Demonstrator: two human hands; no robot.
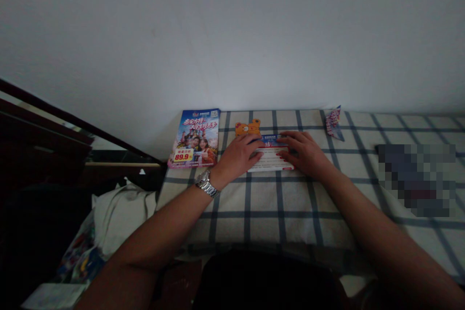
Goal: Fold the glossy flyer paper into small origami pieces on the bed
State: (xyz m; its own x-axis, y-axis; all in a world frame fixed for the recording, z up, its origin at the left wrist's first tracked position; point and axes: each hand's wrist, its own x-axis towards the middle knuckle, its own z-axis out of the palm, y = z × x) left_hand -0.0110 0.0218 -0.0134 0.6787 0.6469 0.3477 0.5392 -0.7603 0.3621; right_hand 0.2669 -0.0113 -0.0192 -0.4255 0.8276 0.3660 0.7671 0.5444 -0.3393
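Observation:
A printed flyer, blue at the top with a white text panel and red edging, lies on the checked cloth between my hands. It looks shorter than the flyers in the stack; whether it is folded I cannot tell. My left hand, with a metal watch at the wrist, rests on its left side, thumb and fingers apart. On the right side lies my right hand, fingers spread over the top edge and the panel. Just beyond the flyer is an orange bear-shaped item, partly behind my left hand.
A stack of colourful flyers lies left of my hands, by the wall. A small shiny packet stands at the back right. A blurred dark object lies far right. Bags sit below the left edge.

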